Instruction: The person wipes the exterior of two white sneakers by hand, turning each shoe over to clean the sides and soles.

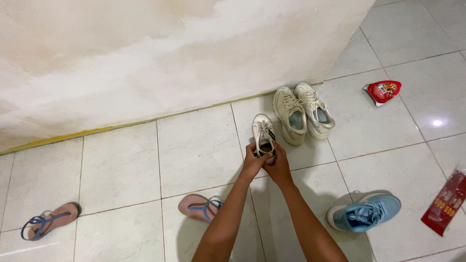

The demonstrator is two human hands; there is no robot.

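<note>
Both my hands hold one white lace-up sneaker (262, 132) by its heel end, toe pointing at the wall. My left hand (253, 162) grips its left side and my right hand (279, 166) grips its right side. The shoe sits low over the tiled floor, just left of a pair of cream sneakers (302, 114) standing side by side near the wall.
A light blue sneaker (364, 212) lies to the right of my right arm. One pink sandal with blue straps (200, 206) lies by my left arm, another (48, 221) at far left. A red packet (383, 90) and a red wrapper (447, 202) lie at right. A cream wall (145, 63) runs behind.
</note>
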